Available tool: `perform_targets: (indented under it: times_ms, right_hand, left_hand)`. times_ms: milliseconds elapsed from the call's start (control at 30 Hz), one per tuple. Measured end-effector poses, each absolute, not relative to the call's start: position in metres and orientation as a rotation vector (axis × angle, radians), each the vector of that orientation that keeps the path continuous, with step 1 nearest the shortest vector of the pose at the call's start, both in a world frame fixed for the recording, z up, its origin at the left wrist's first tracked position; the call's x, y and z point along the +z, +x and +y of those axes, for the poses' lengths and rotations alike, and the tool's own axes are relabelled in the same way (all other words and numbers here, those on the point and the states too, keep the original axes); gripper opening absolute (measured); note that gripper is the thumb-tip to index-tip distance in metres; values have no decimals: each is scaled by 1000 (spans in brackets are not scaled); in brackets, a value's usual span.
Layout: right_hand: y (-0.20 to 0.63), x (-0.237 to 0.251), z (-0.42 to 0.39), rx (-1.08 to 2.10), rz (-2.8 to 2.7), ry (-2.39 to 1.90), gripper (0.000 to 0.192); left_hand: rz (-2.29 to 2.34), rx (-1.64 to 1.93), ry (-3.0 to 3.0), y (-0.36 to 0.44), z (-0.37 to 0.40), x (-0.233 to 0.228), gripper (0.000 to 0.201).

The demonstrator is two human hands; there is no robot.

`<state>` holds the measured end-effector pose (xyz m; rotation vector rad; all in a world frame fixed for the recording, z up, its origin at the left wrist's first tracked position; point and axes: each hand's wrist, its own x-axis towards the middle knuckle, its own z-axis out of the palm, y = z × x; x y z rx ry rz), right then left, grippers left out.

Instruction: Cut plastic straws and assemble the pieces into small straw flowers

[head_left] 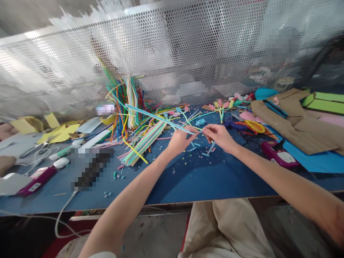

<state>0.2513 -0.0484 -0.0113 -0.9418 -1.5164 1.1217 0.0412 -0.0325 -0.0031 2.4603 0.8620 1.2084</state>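
Observation:
Over the blue table, my left hand [185, 138] is closed around light-blue pipe cleaners [158, 117], whose long ends stick out up and to the left. Close beside it, my right hand [219, 137] pinches near the right-hand ends of the same strands. The gap between the two sets of fingertips is small, and the exact grip there is too fine to make out. Short cut blue pieces [194, 147] lie just below the hands. Behind them are a blue pipe-cleaner leaf shape [200, 122] and a pink and yellow pipe-cleaner flower [221, 106].
Bundled pipe cleaners [146, 141] lie at left, with more standing behind. A perforated metal screen [172, 53] backs the table. Purple power strips [279, 154] sit on both sides. Brown cardboard [292, 122] and yellow-handled scissors [254, 126] are at right; a white cable [57, 222] hangs front left.

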Motion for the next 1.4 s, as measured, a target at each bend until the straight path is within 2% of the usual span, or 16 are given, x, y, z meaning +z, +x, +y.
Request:
perform_targets:
  times_ms: [133, 333, 600, 833, 967, 1200, 1400]
  right_hand:
    - [243, -16, -50, 1376, -1321, -958, 38]
    - [240, -15, -51, 1410, -1212, -978, 35]
    - [246, -14, -50, 962, -1487, -969, 27]
    - [257, -4, -52, 578, -1781, -927, 20]
    - [259, -4, -49, 654, -1820, -787, 17]
    - [260, -1, -51, 738, -1793, -599, 14]
    - [257, -1, -53, 814, -1686, -787, 23]
  left_hand:
    - [678, 1112, 3016, 31, -33, -1, 18]
    - [636, 1104, 3243, 31, -33, -1, 23]
    - [1022, 1292, 2695, 45, -39, -7, 20]
    - [1066, 982, 2191, 46, -40, 6, 29]
    - [894, 864, 1908, 47, -42, 13, 38]
    - [755, 824, 1705, 48, -50, 16, 39]
    - [824, 954, 2146, 43, -45, 13, 39]
